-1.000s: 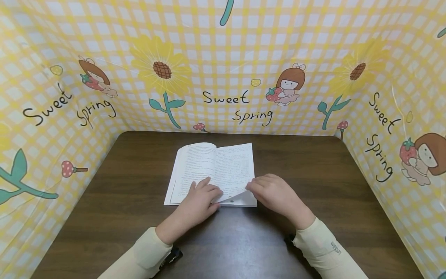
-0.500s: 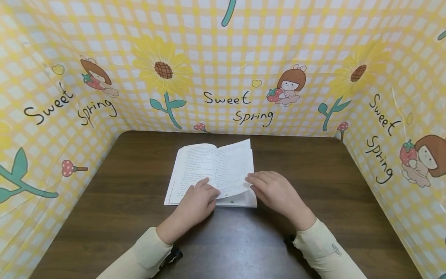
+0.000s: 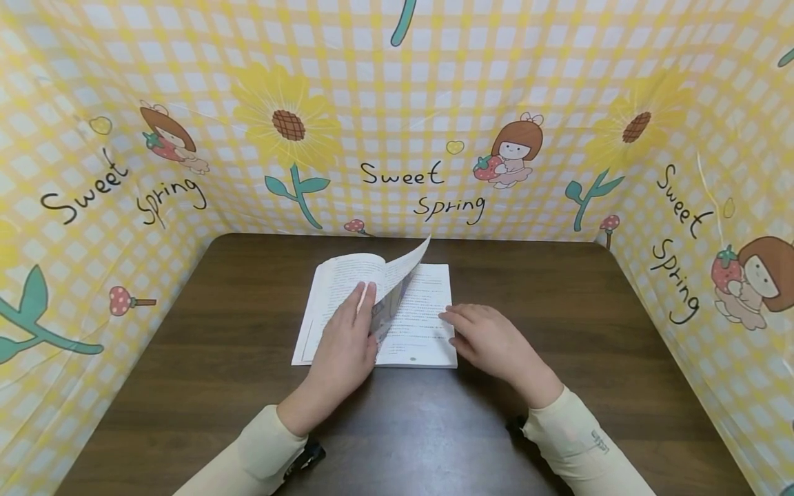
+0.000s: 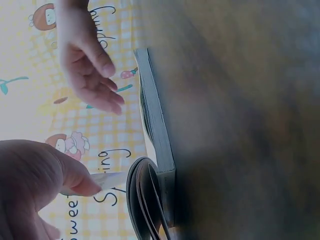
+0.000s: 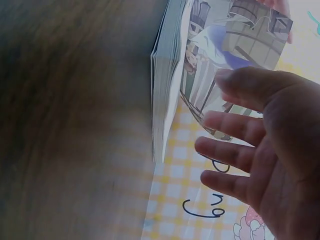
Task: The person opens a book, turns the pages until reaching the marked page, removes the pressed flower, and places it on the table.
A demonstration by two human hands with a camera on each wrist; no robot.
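An open book (image 3: 422, 331) lies near the middle of the table, with printed text on both sides. One page (image 3: 403, 265) stands raised near the spine, and its illustrated side (image 5: 255, 37) faces right. My left hand (image 3: 344, 341) holds this page by its lower part, the thumb (image 4: 82, 180) on one side and the fingers extended over the left pages. At the book's right edge, my right hand (image 3: 486, 341) hovers with relaxed, slightly bent fingers (image 5: 227, 155) and nothing between them. Whether its fingertips touch the paper is hard to tell.
The brown wooden table (image 3: 236, 303) carries the book. Yellow checked cloth (image 3: 397, 89) with flowers and lettering encloses it at the back and both sides. A black band (image 3: 304, 456) sits below the left sleeve.
The page has swung up from the right side toward the left. My right hand has let go of it, while my left hand has shifted slightly left and up, taking the page.
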